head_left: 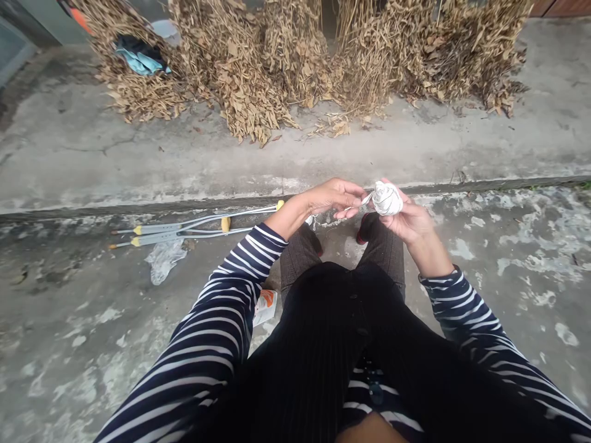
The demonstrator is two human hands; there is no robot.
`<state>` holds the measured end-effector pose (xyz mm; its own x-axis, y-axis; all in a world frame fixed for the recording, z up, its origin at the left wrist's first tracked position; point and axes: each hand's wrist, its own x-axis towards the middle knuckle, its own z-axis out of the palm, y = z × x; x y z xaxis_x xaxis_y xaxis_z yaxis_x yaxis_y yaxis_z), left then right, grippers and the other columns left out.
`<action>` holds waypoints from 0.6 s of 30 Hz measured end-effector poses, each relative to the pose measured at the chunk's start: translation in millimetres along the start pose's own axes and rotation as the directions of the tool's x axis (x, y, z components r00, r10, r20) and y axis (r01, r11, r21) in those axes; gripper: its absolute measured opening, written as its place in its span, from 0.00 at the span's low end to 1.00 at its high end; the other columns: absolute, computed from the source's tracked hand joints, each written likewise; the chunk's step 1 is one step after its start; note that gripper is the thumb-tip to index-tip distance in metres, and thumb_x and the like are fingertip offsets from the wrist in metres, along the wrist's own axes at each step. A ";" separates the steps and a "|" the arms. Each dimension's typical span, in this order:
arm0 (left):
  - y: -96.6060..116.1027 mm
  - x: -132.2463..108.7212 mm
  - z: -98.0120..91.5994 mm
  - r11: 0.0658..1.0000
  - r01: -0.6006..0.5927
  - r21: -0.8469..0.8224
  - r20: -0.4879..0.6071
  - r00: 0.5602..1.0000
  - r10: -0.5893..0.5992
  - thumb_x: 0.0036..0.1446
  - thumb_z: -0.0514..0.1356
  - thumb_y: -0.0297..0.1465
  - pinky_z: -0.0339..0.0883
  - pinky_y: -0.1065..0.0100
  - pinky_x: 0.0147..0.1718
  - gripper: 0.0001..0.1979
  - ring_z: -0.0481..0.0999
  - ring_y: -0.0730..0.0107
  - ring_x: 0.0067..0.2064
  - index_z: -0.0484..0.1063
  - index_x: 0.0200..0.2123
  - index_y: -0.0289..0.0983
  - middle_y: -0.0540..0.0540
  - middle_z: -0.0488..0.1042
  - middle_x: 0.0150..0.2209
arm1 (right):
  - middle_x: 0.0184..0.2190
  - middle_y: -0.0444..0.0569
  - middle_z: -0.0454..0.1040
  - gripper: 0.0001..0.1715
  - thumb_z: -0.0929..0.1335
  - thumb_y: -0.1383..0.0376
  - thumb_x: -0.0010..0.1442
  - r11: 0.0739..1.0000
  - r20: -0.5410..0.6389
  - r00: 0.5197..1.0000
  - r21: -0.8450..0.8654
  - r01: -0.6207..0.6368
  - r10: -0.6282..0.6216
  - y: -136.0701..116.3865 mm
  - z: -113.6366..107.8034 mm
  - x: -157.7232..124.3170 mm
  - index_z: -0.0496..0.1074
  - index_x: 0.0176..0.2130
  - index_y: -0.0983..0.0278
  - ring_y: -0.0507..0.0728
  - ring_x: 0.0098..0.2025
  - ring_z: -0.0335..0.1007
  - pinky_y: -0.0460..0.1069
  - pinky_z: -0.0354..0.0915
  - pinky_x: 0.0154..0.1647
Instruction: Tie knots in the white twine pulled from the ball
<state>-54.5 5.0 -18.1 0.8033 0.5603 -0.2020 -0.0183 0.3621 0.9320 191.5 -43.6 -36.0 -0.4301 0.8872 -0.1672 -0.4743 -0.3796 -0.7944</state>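
A wound ball of white cloth strip [386,198] sits in the fingers of my right hand [412,221], in front of my body. From the ball's left side runs a short twisted length of strip [367,199], pinched between the thumb and fingers of my left hand [336,194]. More thin white strand [314,223] hangs below my left hand, toward my feet; where it ends I cannot tell. Part of the right hand's fingers is hidden behind the ball.
Dried, leafy plant bundles [258,67] lean along the raised concrete ledge [184,160]. Crutches [203,229] lie on the ground at left, beside a clear plastic bag [166,261]. A white and orange packet [265,306] is near my left leg. Blue and black cloth [141,56] rests on the plants.
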 end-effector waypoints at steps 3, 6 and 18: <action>4.3 1.0 4.1 0.997 -0.017 0.080 -0.040 0.999 0.021 0.50 0.77 0.40 0.61 0.75 0.21 0.20 0.71 0.79 0.20 0.79 0.37 0.31 0.48 0.77 0.23 | 0.51 0.45 0.81 0.31 0.77 0.69 0.49 0.999 -0.012 0.999 -0.031 0.033 -0.034 -4.3 5.5 -1.0 0.78 0.54 0.57 0.51 0.40 0.79 0.42 0.79 0.36; 5.0 0.5 7.0 0.988 -0.046 0.146 -0.070 0.996 0.057 0.53 0.75 0.37 0.67 0.74 0.26 0.15 0.75 0.77 0.24 0.79 0.34 0.31 0.46 0.79 0.26 | 0.50 0.46 0.82 0.28 0.78 0.70 0.50 0.996 -0.012 0.999 -0.079 0.030 -0.031 -10.6 8.4 -1.3 0.80 0.52 0.59 0.51 0.41 0.80 0.44 0.80 0.38; -53.2 -21.6 12.0 0.999 0.027 -0.019 -0.047 0.998 -0.028 0.54 0.72 0.50 0.66 0.72 0.24 0.25 0.77 0.72 0.27 0.76 0.37 0.33 0.45 0.79 0.28 | 0.50 0.50 0.81 0.23 0.79 0.64 0.53 0.951 -0.067 0.985 -0.278 0.133 -0.158 -44.6 -10.2 0.0 0.79 0.49 0.58 0.60 0.51 0.81 0.55 0.82 0.50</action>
<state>-63.8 -35.3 -59.6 0.7744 0.5847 -0.2417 -0.0080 0.3911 0.9203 220.4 -24.0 -6.5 -0.2976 0.9515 -0.0784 -0.2949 -0.1697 -0.9403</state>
